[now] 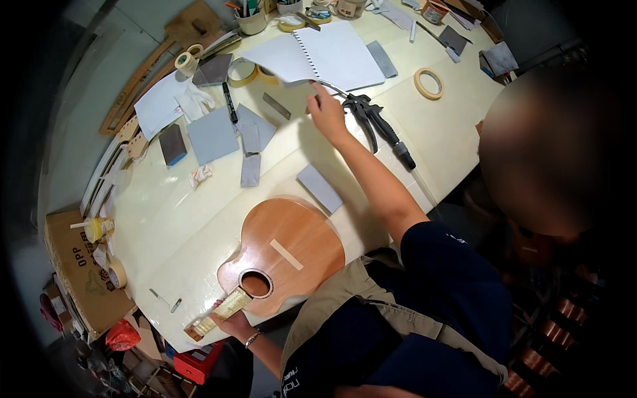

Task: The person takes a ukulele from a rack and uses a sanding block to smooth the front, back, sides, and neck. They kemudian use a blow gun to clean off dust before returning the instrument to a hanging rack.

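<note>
An acoustic guitar body [312,245] of light reddish-brown wood lies face up at the table's near edge, a pale strip across its top. My left hand [229,318] is closed round its neck [225,308], which is wrapped in pale tape. My right hand [326,116] reaches forward with fingers bent but apart, its forefinger at the lower edge of an open spiral notebook's lifted page [279,60]. Just right of it lies a black air blow gun [378,126] with a metal nozzle. A grey abrasive block [318,188] lies beside my right forearm, above the guitar.
Tape rolls [428,83], grey abrasive sheets [211,132], a marker [230,99] and paper lie about the table [146,245]. Wooden templates [133,86] line the back left. A cardboard box [79,278] stands at the left edge. A person's blurred head [534,152] is at the right.
</note>
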{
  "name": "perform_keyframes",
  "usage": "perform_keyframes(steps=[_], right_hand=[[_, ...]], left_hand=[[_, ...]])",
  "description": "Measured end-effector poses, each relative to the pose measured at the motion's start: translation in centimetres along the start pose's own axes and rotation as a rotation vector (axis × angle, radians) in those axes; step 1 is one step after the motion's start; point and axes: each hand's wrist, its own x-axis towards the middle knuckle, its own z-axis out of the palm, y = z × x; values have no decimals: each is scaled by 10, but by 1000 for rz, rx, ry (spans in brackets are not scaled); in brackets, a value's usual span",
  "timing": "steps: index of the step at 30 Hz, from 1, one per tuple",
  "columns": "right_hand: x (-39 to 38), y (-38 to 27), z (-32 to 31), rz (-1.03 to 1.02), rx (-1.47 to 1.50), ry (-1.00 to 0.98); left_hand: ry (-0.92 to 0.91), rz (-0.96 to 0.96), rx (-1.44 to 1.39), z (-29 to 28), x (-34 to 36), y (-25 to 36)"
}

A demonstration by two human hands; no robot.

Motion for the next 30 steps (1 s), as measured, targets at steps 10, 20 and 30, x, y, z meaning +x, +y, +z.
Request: perform_keyframes(steps=[10, 20, 30], right_hand=[[26, 37, 21, -150, 61, 104], [34, -11, 93, -561, -976, -306], [72, 10, 103, -461, -1030, -313]], left_hand=[[-154, -29, -42, -9, 3, -1], [-95, -16, -66, 1, -8, -4], [118, -43, 7, 27, -24, -8]])
